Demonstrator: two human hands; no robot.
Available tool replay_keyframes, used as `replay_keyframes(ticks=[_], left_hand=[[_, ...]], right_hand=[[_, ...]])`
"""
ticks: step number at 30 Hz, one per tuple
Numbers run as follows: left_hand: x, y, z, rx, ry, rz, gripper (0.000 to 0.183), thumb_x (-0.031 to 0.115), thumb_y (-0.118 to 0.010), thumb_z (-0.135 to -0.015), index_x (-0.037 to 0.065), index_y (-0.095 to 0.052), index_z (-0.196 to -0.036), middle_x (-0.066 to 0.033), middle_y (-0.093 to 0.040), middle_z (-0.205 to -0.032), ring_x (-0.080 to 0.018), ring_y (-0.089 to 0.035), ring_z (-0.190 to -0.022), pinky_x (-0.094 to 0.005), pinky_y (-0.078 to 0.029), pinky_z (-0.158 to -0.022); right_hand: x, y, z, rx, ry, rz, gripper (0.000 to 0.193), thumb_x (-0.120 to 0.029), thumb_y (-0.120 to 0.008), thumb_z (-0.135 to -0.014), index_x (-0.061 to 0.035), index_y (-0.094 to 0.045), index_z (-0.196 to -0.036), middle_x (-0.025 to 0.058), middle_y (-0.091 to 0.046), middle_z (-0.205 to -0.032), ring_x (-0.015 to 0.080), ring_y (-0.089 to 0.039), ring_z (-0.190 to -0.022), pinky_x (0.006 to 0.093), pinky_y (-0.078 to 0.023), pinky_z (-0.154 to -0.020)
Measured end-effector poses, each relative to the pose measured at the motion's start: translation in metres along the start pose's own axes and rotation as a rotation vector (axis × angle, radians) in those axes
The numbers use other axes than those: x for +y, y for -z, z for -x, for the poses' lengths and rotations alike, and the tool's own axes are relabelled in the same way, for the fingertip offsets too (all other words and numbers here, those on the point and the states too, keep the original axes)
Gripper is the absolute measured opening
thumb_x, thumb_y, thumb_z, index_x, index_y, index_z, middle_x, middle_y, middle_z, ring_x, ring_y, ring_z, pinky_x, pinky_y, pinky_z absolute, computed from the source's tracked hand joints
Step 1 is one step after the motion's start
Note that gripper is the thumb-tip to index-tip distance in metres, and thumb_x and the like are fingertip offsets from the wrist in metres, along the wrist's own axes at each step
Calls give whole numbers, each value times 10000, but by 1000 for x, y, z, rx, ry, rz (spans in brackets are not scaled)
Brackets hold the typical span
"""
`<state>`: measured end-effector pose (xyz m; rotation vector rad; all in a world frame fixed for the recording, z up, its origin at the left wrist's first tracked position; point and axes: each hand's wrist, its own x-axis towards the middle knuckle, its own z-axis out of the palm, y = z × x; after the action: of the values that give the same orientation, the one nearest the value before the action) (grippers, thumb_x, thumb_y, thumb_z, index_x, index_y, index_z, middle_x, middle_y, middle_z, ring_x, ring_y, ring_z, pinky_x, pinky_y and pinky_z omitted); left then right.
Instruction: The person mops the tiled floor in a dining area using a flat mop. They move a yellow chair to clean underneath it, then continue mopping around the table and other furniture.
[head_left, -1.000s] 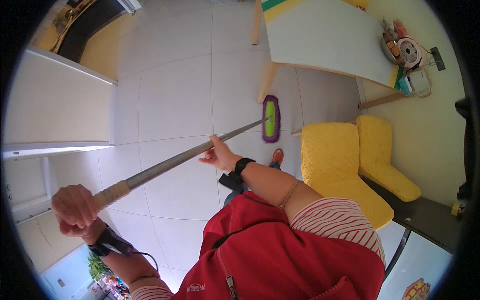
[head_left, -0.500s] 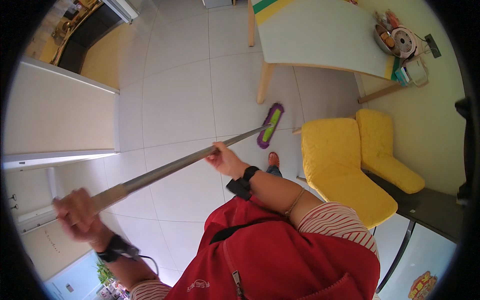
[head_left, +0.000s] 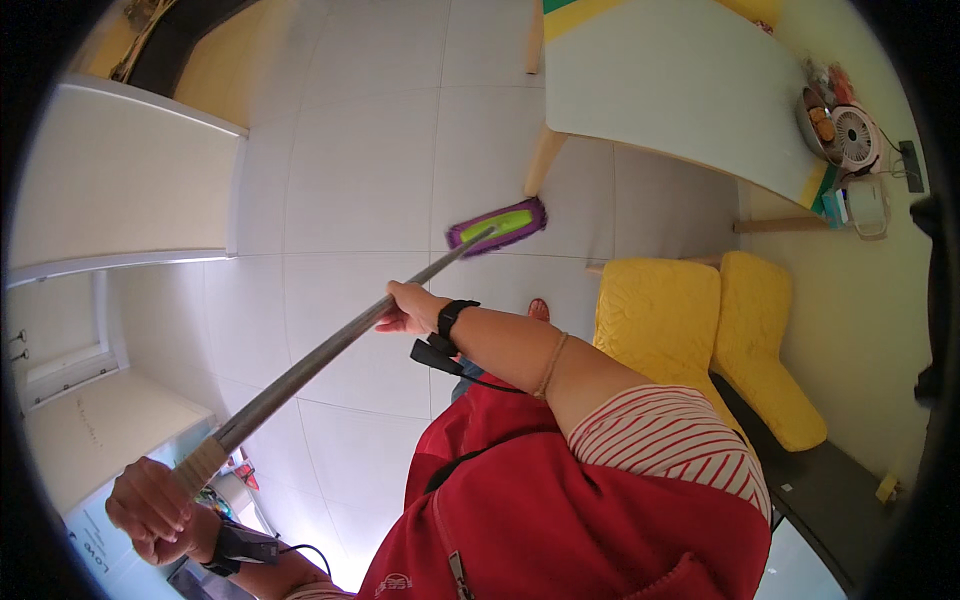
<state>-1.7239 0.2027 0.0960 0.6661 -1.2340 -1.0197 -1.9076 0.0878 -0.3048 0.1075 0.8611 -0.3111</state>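
A flat mop with a purple fringed head and a green plate (head_left: 497,229) lies against the tiled floor, close to a table leg. Its grey metal handle (head_left: 310,368) slants down to the lower left. Around the taped top end of that handle, my left hand (head_left: 155,508) is closed. Partway along the shaft, my right hand (head_left: 408,306) grips it, thumb and fingers wrapped round. Both wrists wear black bands with small devices.
A white-topped table (head_left: 680,90) with wooden legs stands ahead to the right, bearing a bowl (head_left: 818,125) and a small fan (head_left: 856,138). Yellow-covered chairs (head_left: 655,320) stand at the right, beside the wall. A white partition (head_left: 140,180) borders the left side.
The mop head has shifted left and turned from nearly upright to nearly crosswise. My left hand has dropped lower; my right hand has moved slightly left. The view has shifted a little.
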Motion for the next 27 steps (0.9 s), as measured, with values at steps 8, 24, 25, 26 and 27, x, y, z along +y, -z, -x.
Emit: replay_keyframes(ticks=[8, 24, 25, 26, 27], left_hand=[[-24, -35, -41, 105, -47, -224, 206, 183, -548, -807, 140, -419, -652, 52, -450, -457, -51, -415, -372, -160, -378, -474], [-36, -6, 126, 333, 30, -144, 208, 176, -391, -911, 73, -492, -762, 11, -398, -415, -95, -351, -368, -237, -295, -404], [-21, 3, 135, 359, 22, -159, 208, 182, -389, -906, 72, -499, -768, 16, -394, -404, -89, -354, -370, -233, -309, -418], [-6, 11, 141, 377, 21, -149, 201, 177, -387, -900, 74, -497, -767, 15, -394, -398, -88, -356, -372, -232, -315, -420], [2, 20, 145, 362, 15, -105, 195, 173, -385, -895, 77, -496, -765, 14, -393, -392, -87, -359, -374, -232, -320, -423]], right_hand=[[-31, 36, 28, -100, 196, -217, 196, -181, -505, -850, 15, -489, -850, 165, -583, -807, 289, -615, -716, 466, -543, -743], [48, 92, 5, 139, 183, -23, 187, -198, -491, -871, -33, -458, -792, 92, -510, -646, 192, -485, -470, 458, -563, -629], [66, 83, -2, 162, 127, -1, 177, -194, -493, -871, -33, -461, -806, 90, -512, -660, 191, -491, -476, 466, -565, -647], [79, 76, -8, 114, 97, 32, 173, -191, -495, -873, -31, -466, -813, 88, -511, -661, 188, -492, -481, 468, -564, -655], [90, 72, -16, 67, 50, 61, 168, -187, -497, -874, -30, -470, -821, 86, -510, -662, 185, -493, -485, 470, -564, -663]])
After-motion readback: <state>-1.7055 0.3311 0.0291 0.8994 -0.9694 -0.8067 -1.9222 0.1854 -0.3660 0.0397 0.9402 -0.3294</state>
